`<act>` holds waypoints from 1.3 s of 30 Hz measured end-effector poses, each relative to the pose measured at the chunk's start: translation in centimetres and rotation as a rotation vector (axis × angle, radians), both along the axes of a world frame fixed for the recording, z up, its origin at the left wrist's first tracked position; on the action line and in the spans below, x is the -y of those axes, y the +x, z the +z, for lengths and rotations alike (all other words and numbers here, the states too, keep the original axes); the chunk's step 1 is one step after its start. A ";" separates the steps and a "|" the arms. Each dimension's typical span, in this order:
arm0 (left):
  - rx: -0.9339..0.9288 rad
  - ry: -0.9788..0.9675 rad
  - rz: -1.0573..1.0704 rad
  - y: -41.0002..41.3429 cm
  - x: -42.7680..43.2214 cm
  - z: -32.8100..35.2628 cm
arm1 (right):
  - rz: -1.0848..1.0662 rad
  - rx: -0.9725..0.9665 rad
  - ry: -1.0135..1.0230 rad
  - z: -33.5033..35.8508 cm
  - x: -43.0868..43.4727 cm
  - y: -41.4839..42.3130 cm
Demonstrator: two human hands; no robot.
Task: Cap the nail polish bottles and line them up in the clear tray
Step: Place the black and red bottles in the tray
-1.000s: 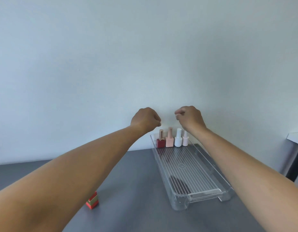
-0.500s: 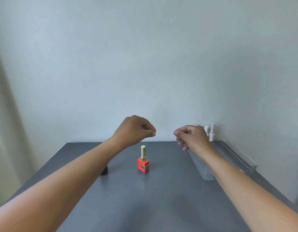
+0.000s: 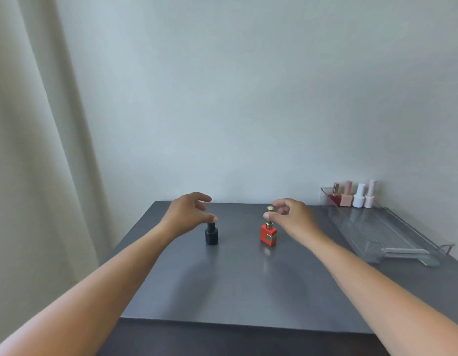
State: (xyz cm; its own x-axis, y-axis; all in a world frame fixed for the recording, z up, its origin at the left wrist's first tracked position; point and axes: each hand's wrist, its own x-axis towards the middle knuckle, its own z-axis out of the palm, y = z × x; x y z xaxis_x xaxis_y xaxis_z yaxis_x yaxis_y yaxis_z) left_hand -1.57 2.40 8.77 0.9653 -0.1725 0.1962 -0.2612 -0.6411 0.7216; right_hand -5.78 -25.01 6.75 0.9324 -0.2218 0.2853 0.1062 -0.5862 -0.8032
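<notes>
At nine o'clock a pale curtain hangs beside the grey tabletop. My left hand hovers over the black bottle, which stands upright at about eleven o'clock on the tabletop; my grip there is spread, thumb and fingers curled apart just above its cap, thumb tip near or perhaps touching the top, I cannot tell which. Toward twelve o'clock stands the red bottle with its gold cap. My right hand sits just to its right, thumb and forefinger nearly together beside the cap; whether they pinch it or only brush it I cannot tell. At two o'clock the clear tray lies along the right edge, and four capped bottles stand in a row at its far end, touching or nearly so.

I judge the work well over halfway: four are lined up, while the black and red bottles appear capped but remain outside the tray, each needing a lift over to extend the row.
</notes>
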 end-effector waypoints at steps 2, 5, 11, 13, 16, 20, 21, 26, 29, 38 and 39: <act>-0.039 0.012 -0.003 0.3 -0.1 -1.1 | -0.005 -0.008 -0.008 -0.3 -0.2 0.3; -0.047 -0.011 0.025 0.8 0.1 -2.1 | -0.016 -0.003 -0.017 -0.4 -0.4 0.7; -0.040 -0.083 0.061 1.2 0.5 -2.8 | -0.023 -0.015 0.006 -0.2 -0.7 1.3; -0.035 -0.079 0.057 1.2 0.7 -2.9 | -0.019 -0.018 0.002 -0.1 -0.6 1.3; -0.038 -0.083 0.034 1.0 1.4 -2.7 | -0.008 -0.019 -0.009 0.2 -0.3 1.1; -0.033 -0.127 -0.046 0.3 3.9 -1.7 | -0.013 -0.001 -0.010 1.5 1.4 0.4; -0.031 -0.144 -0.074 0.1 4.8 -1.3 | -0.013 0.012 0.003 2.0 2.1 0.2; -0.003 -0.213 -0.218 -0.8 10.3 1.4 | -0.033 0.076 0.067 5.1 7.0 -1.4; 0.025 -0.226 -0.304 -0.9 14.1 3.2 | -0.095 0.102 0.080 6.7 10.7 -2.1; 0.038 -0.266 -0.440 1.0 26.6 6.4 | -0.278 0.110 0.014 8.8 22.6 -2.1; 0.036 -0.262 -0.443 1.3 27.4 6.5 | -0.286 0.098 -0.005 8.8 23.2 -1.8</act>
